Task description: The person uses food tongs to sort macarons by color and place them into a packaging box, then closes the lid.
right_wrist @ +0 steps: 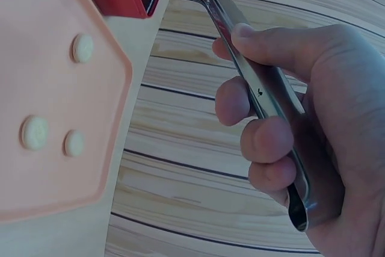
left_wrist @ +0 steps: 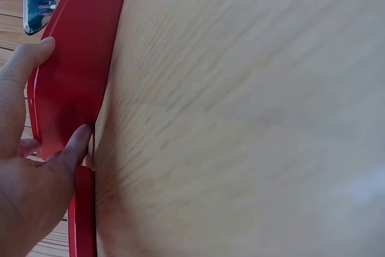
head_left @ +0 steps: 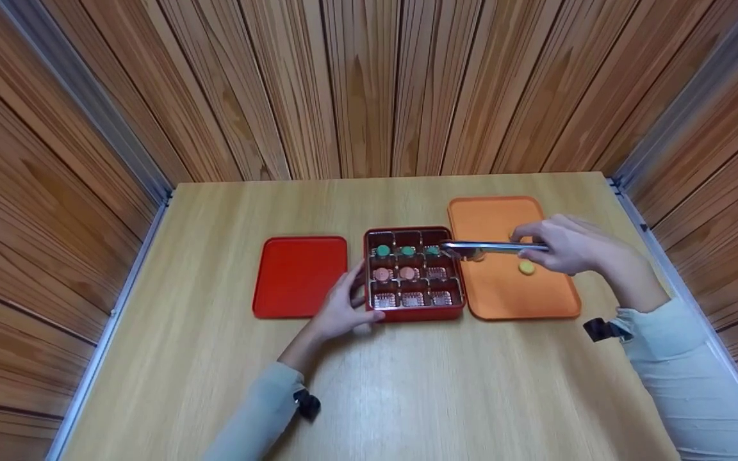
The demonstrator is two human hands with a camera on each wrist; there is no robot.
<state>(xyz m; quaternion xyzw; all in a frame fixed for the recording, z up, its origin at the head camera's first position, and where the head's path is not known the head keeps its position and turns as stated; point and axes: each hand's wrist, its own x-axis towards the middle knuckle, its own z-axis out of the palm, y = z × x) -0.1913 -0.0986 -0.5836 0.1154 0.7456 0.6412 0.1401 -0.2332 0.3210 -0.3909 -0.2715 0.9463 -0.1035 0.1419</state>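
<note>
A red box (head_left: 415, 314) with a dark divided insert stands on the table. Green round pieces (head_left: 383, 250) sit in its back row, and two pink round pieces (head_left: 382, 274) in the middle row. My left hand (head_left: 343, 307) holds the box's front left corner, thumb on the front wall, fingers along the left side. My right hand (head_left: 564, 244) grips metal tongs (right_wrist: 258, 82), whose tips reach over the back right compartment, beside a green piece; whether they pinch it I cannot tell.
Left of the box lies a red lid-like tray (head_left: 298, 275). An orange tray (head_left: 523, 301) is on the right, bearing a yellow round piece (head_left: 526, 267); the right wrist view shows three macaron-like pieces (right_wrist: 34, 132) on it. Wood-patterned walls (head_left: 369, 96) surround the table.
</note>
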